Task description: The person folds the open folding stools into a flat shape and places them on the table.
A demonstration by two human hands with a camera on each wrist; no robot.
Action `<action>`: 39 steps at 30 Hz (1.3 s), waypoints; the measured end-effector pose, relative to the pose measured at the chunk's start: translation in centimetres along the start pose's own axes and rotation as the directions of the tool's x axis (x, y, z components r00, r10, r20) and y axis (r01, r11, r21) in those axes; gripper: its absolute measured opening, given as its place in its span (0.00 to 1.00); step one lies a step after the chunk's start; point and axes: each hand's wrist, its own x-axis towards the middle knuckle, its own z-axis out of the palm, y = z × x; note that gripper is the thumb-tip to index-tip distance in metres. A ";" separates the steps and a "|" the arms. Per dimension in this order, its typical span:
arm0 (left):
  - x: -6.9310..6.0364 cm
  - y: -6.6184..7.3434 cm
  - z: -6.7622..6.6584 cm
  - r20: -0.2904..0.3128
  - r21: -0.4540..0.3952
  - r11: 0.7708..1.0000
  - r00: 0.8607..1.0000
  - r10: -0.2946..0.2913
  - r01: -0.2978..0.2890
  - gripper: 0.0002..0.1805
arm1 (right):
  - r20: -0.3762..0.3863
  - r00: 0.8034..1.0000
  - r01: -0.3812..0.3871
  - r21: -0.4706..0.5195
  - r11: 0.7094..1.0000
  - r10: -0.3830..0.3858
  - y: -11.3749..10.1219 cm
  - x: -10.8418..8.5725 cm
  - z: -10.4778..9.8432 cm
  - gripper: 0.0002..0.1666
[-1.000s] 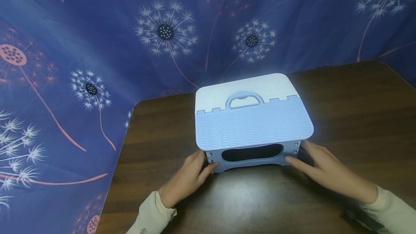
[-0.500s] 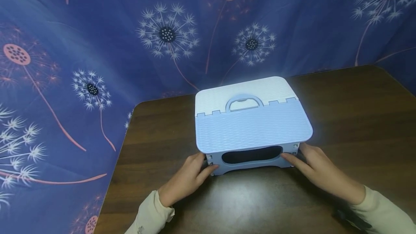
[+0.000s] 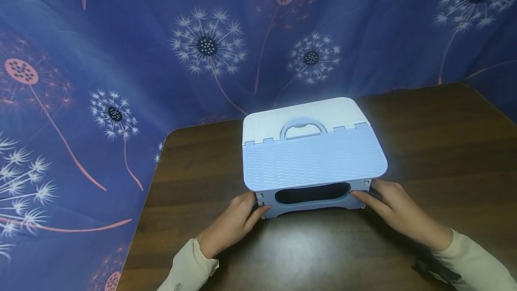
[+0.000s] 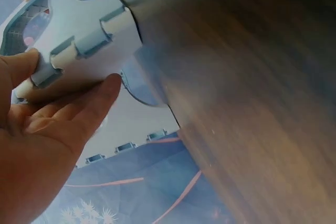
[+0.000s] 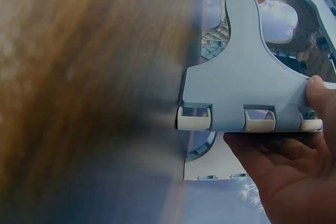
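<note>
Head view: stool (image 3: 311, 160) gripped between left hand (image 3: 233, 222) and right hand (image 3: 404, 213)

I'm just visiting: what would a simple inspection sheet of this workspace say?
Surface: dark wood-grain table, shiny where light reflects.
Job's things: blue-and-white folding step stool, unfolded and upright, arched carry handle on top.
Clutter: dark object beside the right sleeve, too unclear to name.
Hands: left hand and right hand grip the stool's near corners, one each.
Cables: nothing seen.
Surroundings: blue dandelion-print cloth behind the table and at its left.
</note>
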 end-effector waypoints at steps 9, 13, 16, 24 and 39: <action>-0.1 -0.4 0.0 0.005 0.016 0.999 0.999 0.039 -0.039 0.23 | 0.049 0.999 -0.022 0.053 0.998 0.019 0.1 0.0 -0.5 0.11; -0.1 -0.5 -0.1 0.004 0.014 0.999 0.999 0.045 -0.045 0.21 | 0.085 0.996 -0.044 0.072 0.996 0.038 0.1 -0.1 -0.8 0.11; 0.0 -0.6 -0.1 0.003 0.003 0.999 0.999 0.044 -0.044 0.14 | 0.097 0.995 -0.046 0.088 0.995 0.037 0.1 -0.1 -0.9 0.14; 0.2 -0.7 0.0 0.015 -0.050 0.998 0.999 0.036 -0.035 0.08 | 0.094 0.995 -0.028 0.114 0.993 0.018 0.3 -0.2 -1.0 0.15; 0.2 -1.0 -0.2 0.038 -0.101 0.994 0.998 0.046 -0.042 0.13 | 0.144 0.988 -0.058 0.066 0.996 0.048 -0.1 -0.1 -1.1 0.05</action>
